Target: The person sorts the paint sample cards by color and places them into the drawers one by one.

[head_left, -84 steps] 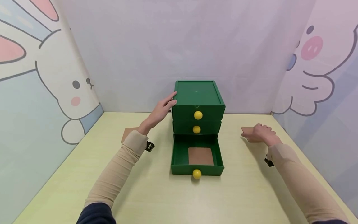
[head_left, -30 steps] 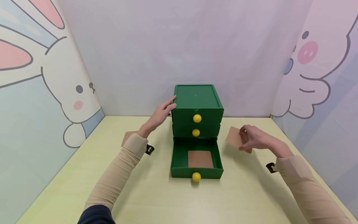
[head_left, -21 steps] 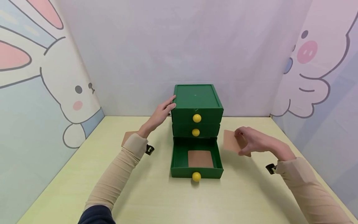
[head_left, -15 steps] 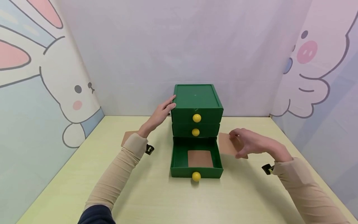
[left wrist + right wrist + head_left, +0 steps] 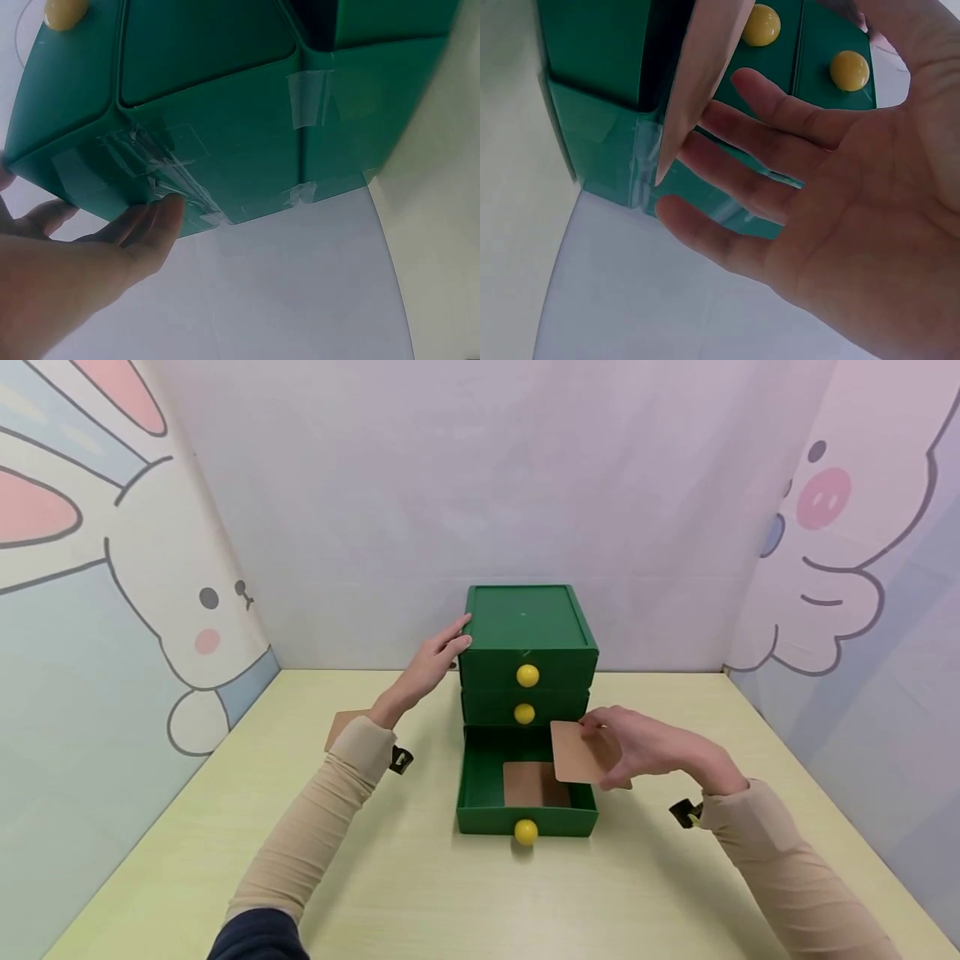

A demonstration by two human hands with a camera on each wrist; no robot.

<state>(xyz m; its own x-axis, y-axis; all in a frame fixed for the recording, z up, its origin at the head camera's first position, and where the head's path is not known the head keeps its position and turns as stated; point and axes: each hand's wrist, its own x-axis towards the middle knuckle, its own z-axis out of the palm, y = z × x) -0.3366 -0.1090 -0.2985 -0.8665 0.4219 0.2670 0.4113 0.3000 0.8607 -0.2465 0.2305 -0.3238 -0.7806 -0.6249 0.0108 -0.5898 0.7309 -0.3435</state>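
My right hand (image 5: pixel 637 745) pinches a thin brown square board (image 5: pixel 576 753) by its right part, thumb at the near edge and fingers at the far edge. The board hovers over the right side of the pulled-out bottom drawer (image 5: pixel 480 777). On that drawer's floor lies a similar brown square board (image 5: pixel 528 783), partly covered by the held one. My left hand (image 5: pixel 426 668) rests against the upper left side of the green drawer cabinet (image 5: pixel 525 618). In the left wrist view its fingers (image 5: pixel 161 225) touch the taped side wall.
A third brown board (image 5: pixel 345 727) lies on the table left of the cabinet, partly hidden by the left forearm. The upper drawers with yellow knobs (image 5: pixel 528 676) are closed. Cartoon-printed side walls (image 5: pixel 825 568) and a pale back wall (image 5: pixel 360 527) enclose the table (image 5: pixel 405 877).
My right hand has lifted the board off the table at the right and carried it left to over the drawer. My left hand stays at the cabinet's side.
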